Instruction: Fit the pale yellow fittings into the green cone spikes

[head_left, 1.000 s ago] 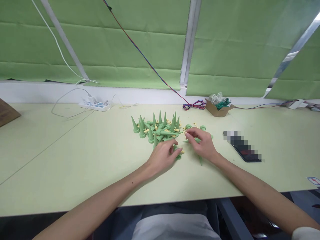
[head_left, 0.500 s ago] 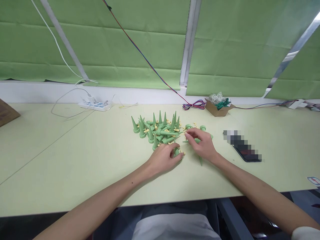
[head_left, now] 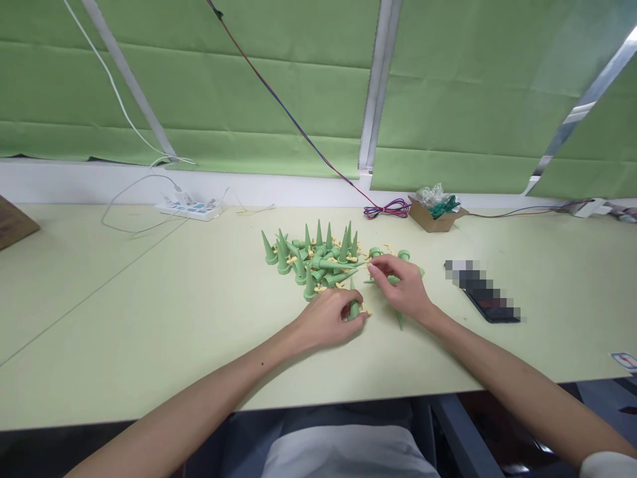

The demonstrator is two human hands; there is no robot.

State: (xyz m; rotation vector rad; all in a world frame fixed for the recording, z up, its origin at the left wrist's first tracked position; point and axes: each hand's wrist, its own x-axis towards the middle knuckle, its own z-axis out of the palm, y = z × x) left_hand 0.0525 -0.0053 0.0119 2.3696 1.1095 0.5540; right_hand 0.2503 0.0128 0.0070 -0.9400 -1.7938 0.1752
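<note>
A pile of green plastic cone spikes (head_left: 343, 246) with small yellow valve pieces (head_left: 292, 259) lies mid-table; several spikes stand point up. At the pile's near edge, my left hand (head_left: 332, 315) curls its fingers and thumb around one green cone spike (head_left: 354, 308), its tip up and a yellow piece beside its base. To the right, my right hand (head_left: 404, 287) pinches thumb and forefinger by the tip of a lying spike. Something yellow shows at those fingertips, too small to make out. More green spikes (head_left: 403, 255) lie partly hidden around and beneath the right hand.
A black phone-like object (head_left: 490, 295), partly pixelated, lies to the right. Behind the pile are a small cardboard box (head_left: 432, 219) with plastic wrap and coiled red-blue wire (head_left: 387, 209). A white power strip (head_left: 195, 211) is at back left, brown cardboard (head_left: 14, 224) at far left.
My left hand has shifted slightly right and toward me with the cone spike, away from the pile. The right hand stays in the same place.
</note>
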